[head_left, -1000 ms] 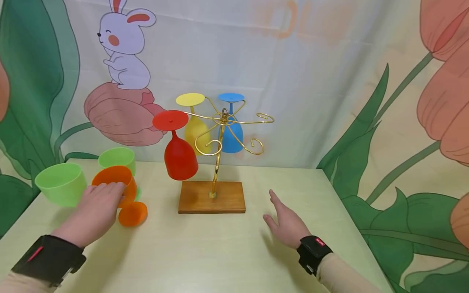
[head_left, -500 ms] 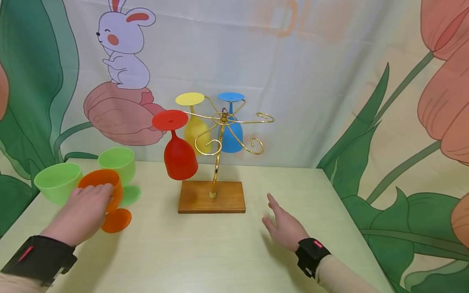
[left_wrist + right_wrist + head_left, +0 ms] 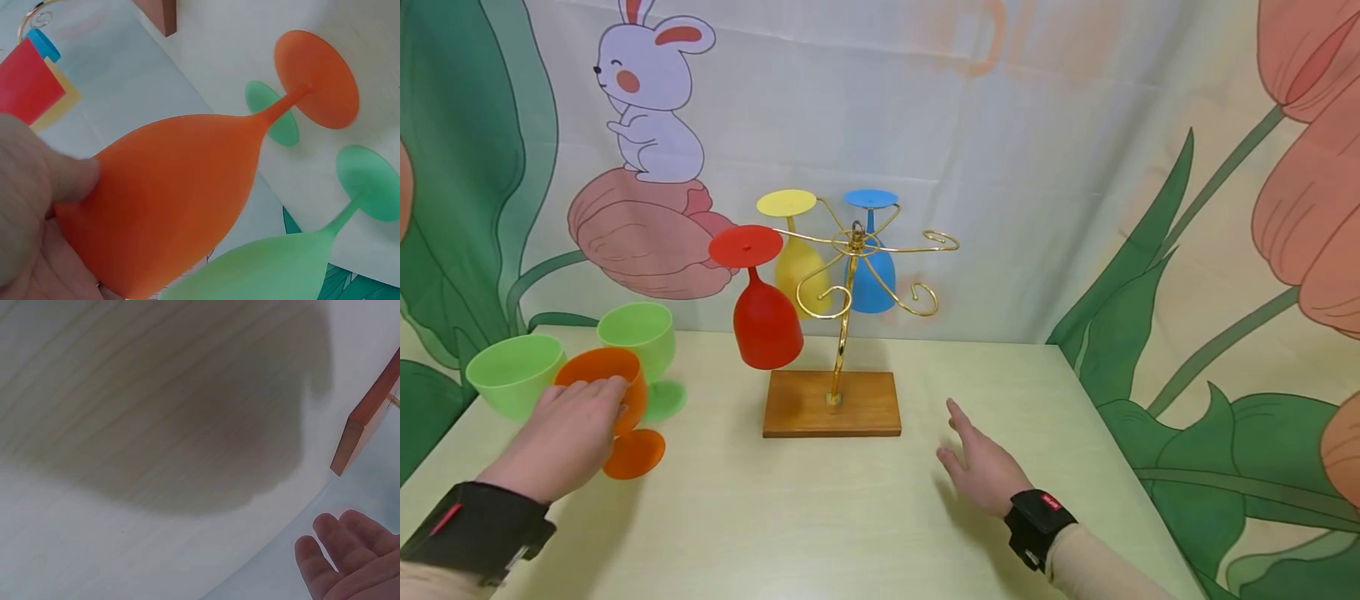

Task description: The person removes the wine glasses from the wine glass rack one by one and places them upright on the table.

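Note:
My left hand (image 3: 568,429) grips an orange plastic goblet (image 3: 181,181) by its bowl, thumb on the outside near the rim. The goblet is upright, its round foot (image 3: 634,455) close over the tabletop. Two green goblets stand beside it: one (image 3: 512,379) to the left, partly hidden by the hand, and another (image 3: 643,333) just behind. My right hand (image 3: 985,468) hovers over the table right of the rack, fingers extended and nothing in them; its fingers (image 3: 340,547) show at the corner of the right wrist view.
A gold wire glass rack on a wooden base (image 3: 831,421) stands mid-table. Upside down from its arms hang a red goblet (image 3: 767,325), a yellow goblet (image 3: 788,202) and a blue goblet (image 3: 874,287). Behind the table (image 3: 850,517) hangs a printed cloth (image 3: 1000,167).
My left hand has shifted the orange goblet left and toward me, uncovering the rear green goblet's foot, and has slowed since. The right hand has sunk slightly toward me.

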The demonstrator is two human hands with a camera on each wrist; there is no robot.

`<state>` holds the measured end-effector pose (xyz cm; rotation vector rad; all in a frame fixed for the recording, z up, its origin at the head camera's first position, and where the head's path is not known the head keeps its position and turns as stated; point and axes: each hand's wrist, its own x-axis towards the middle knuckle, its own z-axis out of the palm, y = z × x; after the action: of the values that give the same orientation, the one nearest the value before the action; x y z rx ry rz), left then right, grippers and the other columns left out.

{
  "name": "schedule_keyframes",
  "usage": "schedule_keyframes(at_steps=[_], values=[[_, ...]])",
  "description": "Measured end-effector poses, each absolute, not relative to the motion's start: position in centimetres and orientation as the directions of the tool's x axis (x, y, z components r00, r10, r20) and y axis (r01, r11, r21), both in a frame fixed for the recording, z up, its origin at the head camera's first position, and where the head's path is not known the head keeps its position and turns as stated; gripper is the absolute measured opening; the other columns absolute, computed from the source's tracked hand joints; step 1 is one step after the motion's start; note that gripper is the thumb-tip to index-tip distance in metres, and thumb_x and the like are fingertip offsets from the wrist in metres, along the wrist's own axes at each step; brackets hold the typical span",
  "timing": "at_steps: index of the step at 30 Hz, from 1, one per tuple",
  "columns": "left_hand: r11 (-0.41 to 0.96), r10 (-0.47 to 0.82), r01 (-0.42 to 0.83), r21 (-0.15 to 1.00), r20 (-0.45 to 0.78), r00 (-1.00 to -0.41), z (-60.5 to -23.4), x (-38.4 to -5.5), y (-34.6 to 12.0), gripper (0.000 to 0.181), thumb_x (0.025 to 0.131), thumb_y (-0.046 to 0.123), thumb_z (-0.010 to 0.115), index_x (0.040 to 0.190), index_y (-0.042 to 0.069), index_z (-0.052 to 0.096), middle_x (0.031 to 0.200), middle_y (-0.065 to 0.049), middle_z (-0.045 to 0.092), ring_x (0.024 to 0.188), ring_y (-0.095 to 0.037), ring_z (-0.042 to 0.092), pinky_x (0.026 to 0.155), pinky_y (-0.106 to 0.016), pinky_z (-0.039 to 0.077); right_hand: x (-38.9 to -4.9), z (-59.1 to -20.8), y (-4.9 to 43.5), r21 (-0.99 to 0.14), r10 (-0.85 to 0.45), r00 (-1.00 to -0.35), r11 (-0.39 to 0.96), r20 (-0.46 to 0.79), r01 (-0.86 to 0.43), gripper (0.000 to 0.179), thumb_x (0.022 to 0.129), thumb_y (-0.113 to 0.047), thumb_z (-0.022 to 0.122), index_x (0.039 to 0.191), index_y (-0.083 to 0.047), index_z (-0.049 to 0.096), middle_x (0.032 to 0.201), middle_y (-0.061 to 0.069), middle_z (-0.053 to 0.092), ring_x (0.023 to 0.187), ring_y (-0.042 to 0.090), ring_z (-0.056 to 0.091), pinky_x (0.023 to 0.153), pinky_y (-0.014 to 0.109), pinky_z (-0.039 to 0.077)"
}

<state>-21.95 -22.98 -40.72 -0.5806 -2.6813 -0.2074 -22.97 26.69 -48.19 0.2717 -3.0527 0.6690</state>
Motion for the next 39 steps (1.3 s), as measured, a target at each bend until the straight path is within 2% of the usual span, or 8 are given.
schedule_keyframes(at_steps=[2, 5, 9, 15, 19, 27, 35, 39], values=[[0.903, 0.357, 0.424, 0.069, 0.429, -0.830, -40.7, -21.9, -22.7, 0.016, 0.078, 0.004, 0.066, 0.084, 0.001, 0.052, 0.073, -0.011, 0.054, 0.071, -0.034, 0.047, 0.065, -0.045, 0.035, -23.0, -48.2, 26.8, -0.415, -0.167, -0.985, 0.894, 0.042, -0.169, 0.076, 0.095, -0.040, 0.053, 0.155, -0.023, 0.008, 0.145, 0.010, 0.048, 0.112, 0.026, 0.058, 0.092, 0.051, 0.051], [0.898, 0.343, 0.436, 0.067, 0.514, -0.786, -40.4, -21.6, -21.9, 0.038, 0.077, 0.010, 0.069, 0.105, -0.009, 0.054, 0.096, -0.025, 0.058, 0.094, -0.045, 0.046, 0.077, -0.061, 0.037, -22.9, -48.3, 26.9, -0.412, -0.166, -0.985, 0.896, 0.039, -0.167, 0.076, 0.095, -0.040, 0.053, 0.155, -0.025, 0.008, 0.145, 0.009, 0.047, 0.114, 0.026, 0.057, 0.093, 0.051, 0.051], [0.886, 0.335, 0.461, 0.056, 0.611, -0.718, -38.4, -20.8, -19.7, 0.069, 0.073, 0.016, 0.069, 0.130, -0.012, 0.042, 0.125, -0.031, 0.048, 0.117, -0.049, 0.035, 0.093, -0.067, 0.031, -23.0, -48.5, 27.0, -0.414, -0.161, -0.986, 0.896, 0.033, -0.160, 0.076, 0.095, -0.039, 0.054, 0.155, -0.026, 0.008, 0.145, 0.009, 0.047, 0.117, 0.026, 0.054, 0.095, 0.051, 0.049], [0.811, 0.430, 0.584, 0.024, 0.652, -0.624, -34.1, -19.9, -14.2, 0.095, 0.076, 0.026, 0.070, 0.148, -0.007, 0.019, 0.153, -0.029, 0.022, 0.139, -0.041, 0.013, 0.111, -0.064, 0.020, -23.0, -48.7, 27.1, -0.406, -0.169, -0.985, 0.897, 0.047, -0.173, 0.075, 0.096, -0.037, 0.053, 0.155, -0.023, 0.009, 0.145, 0.009, 0.047, 0.117, 0.025, 0.055, 0.095, 0.050, 0.050], [0.753, 0.510, 0.658, -0.025, 0.654, -0.558, -32.5, -20.1, -10.7, 0.097, 0.080, 0.029, 0.069, 0.150, -0.006, 0.011, 0.157, -0.024, 0.014, 0.142, -0.035, 0.008, 0.115, -0.058, 0.019, -23.0, -48.6, 27.0, -0.413, -0.175, -0.983, 0.892, 0.059, -0.183, 0.075, 0.096, -0.037, 0.053, 0.155, -0.022, 0.010, 0.145, 0.010, 0.048, 0.113, 0.026, 0.057, 0.092, 0.049, 0.052], [0.657, 0.582, 0.748, -0.095, 0.694, -0.423, -30.9, -21.4, -6.8, 0.084, 0.084, 0.023, 0.067, 0.148, -0.008, 0.022, 0.153, -0.025, 0.028, 0.141, -0.031, 0.016, 0.112, -0.056, 0.029, -23.3, -48.7, 27.0, -0.416, -0.145, -0.989, 0.897, 0.036, -0.147, 0.075, 0.095, -0.037, 0.054, 0.155, -0.024, 0.011, 0.144, 0.009, 0.048, 0.118, 0.025, 0.054, 0.097, 0.052, 0.049], [0.619, 0.603, 0.775, -0.129, 0.710, -0.364, -30.8, -22.6, -5.5, 0.066, 0.087, 0.010, 0.064, 0.144, -0.006, 0.036, 0.146, -0.022, 0.042, 0.138, -0.030, 0.027, 0.109, -0.053, 0.035, -23.9, -48.7, 27.7, -0.416, -0.130, -0.991, 0.899, 0.041, -0.135, 0.075, 0.095, -0.036, 0.055, 0.155, -0.024, 0.010, 0.144, 0.009, 0.048, 0.119, 0.025, 0.053, 0.097, 0.051, 0.048], [0.607, 0.616, 0.784, -0.133, 0.702, -0.358, -31.0, -22.9, -5.3, 0.061, 0.086, 0.001, 0.064, 0.141, -0.005, 0.040, 0.144, -0.020, 0.046, 0.137, -0.029, 0.028, 0.108, -0.052, 0.037, -24.3, -48.3, 28.0, -0.402, -0.125, -0.991, 0.906, 0.040, -0.130, 0.075, 0.095, -0.038, 0.054, 0.155, -0.023, 0.010, 0.145, 0.009, 0.048, 0.120, 0.024, 0.052, 0.098, 0.051, 0.048]])
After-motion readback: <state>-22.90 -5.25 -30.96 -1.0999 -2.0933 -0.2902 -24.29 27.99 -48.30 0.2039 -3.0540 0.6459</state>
